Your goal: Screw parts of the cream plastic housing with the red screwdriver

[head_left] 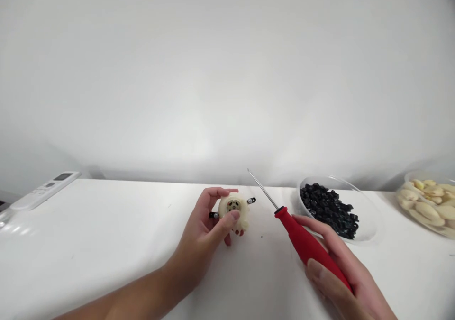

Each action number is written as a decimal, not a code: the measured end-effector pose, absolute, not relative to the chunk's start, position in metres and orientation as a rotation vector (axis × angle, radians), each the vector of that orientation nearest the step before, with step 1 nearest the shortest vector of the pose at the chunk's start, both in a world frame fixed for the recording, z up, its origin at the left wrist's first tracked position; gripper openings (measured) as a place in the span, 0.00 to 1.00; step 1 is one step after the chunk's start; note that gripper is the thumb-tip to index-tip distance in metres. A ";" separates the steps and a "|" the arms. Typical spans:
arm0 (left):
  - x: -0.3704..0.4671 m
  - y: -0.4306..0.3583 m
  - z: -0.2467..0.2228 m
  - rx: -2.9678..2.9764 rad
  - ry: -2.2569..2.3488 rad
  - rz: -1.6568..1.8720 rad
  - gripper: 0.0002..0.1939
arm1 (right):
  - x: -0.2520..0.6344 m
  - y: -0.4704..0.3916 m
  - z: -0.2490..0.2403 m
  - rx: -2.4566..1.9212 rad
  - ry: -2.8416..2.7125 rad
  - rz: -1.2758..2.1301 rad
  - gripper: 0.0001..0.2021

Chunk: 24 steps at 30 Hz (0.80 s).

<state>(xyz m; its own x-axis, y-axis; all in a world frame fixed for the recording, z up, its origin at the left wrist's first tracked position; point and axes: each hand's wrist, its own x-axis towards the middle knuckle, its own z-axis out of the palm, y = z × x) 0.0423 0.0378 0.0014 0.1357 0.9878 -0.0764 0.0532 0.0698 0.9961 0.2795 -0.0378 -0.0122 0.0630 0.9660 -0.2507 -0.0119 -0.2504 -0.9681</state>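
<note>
My left hand [204, 227] is closed round a small cream plastic motor housing [243, 215], thumb on its face and fingers behind it. A round metal part with slots shows in the housing's middle. Two black tabs with screws stick out from it, one at the left beside my fingers and a second black tab [251, 200] at the upper right. My right hand [341, 268] grips a screwdriver by its red handle [305, 239]. Its thin metal shaft points up and left, the tip raised and apart from the housing.
To the right, a clear round tub [366, 227] holds many small black plastic parts [329, 208]. Another clear container [412, 175] at the far right holds cream plastic parts [428, 206]. A white remote control [46, 191] lies at the left. Behind the white table [135, 215] rises a pale wall.
</note>
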 end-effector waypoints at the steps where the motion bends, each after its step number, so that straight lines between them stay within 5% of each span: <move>1: 0.043 0.039 0.001 1.242 1.190 1.049 0.16 | 0.280 -0.038 -0.012 -1.434 -1.056 1.326 0.34; 14: 0.038 0.041 0.002 1.171 1.291 1.004 0.27 | 0.298 -0.046 -0.040 -1.360 -1.188 1.292 0.29; 24: 0.040 0.040 -0.001 1.277 1.143 0.946 0.22 | 0.286 -0.049 -0.016 -1.465 -1.256 1.126 0.30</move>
<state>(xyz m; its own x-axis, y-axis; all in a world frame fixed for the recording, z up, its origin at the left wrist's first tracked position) 0.0401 0.0401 -0.0007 0.2089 0.9721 -0.1070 0.0773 0.0926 0.9927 0.2858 -0.0492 -0.0160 0.0794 0.9927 -0.0909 0.1986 -0.1051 -0.9744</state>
